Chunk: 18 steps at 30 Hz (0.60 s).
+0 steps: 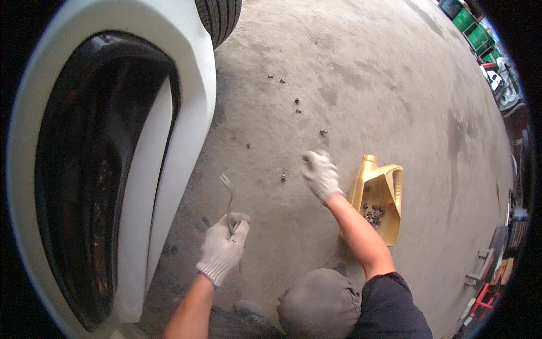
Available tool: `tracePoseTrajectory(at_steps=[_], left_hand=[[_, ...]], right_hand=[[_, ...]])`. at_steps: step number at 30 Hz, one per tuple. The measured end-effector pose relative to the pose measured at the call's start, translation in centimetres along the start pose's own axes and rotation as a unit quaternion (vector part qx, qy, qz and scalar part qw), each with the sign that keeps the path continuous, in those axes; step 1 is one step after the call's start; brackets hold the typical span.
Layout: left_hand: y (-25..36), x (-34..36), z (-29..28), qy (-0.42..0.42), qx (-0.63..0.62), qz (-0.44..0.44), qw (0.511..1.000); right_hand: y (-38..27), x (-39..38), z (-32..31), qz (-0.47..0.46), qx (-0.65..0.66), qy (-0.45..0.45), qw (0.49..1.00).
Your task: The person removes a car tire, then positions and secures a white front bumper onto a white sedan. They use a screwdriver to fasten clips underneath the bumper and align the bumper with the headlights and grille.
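Observation:
My left hand (pixel 224 243), in a white knit glove, is closed round a thin metal pry tool with a forked tip (pixel 226 182). The fork points up and away from me, above the floor. My gloved right hand (pixel 320 175) reaches out over the concrete. Its fingers look curled but are smeared by motion, so any held thing is hidden. Beside its fingers lies a small dark bolt (pixel 283 177), and another bolt (pixel 323 132) lies farther off. Right of my right wrist lies a gold plastic jug (pixel 393 225) with its side cut open; several small metal fasteners (pixel 374 216) are inside.
A white car bumper (pixel 192 124) with a dark lamp recess fills the left, with a tyre (pixel 220 20) above it. More small fasteners (pixel 297 100) are scattered on the concrete floor (pixel 406 113). Green drums (pixel 479 37) and assorted parts line the right edge.

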<state>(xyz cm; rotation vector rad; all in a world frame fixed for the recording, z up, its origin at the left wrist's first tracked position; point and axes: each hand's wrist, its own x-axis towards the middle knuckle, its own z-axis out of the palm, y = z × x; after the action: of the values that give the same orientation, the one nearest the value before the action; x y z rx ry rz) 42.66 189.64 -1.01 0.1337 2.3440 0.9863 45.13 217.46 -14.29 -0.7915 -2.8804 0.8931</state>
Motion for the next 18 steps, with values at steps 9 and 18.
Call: tracePoseTrajectory(at_steps=[9,18], left_hand=[[2.9,-0.8,-0.7,-0.017,-0.010,0.029,0.999],[4.5,-5.0,-4.4,0.227,0.042,0.117,0.966]], right_hand=[[8.9,-14.3,-10.7,0.244,-0.198,-0.074,0.947],[-1.5,-1.5,0.2,-0.109,-0.103,-0.153,0.977]])
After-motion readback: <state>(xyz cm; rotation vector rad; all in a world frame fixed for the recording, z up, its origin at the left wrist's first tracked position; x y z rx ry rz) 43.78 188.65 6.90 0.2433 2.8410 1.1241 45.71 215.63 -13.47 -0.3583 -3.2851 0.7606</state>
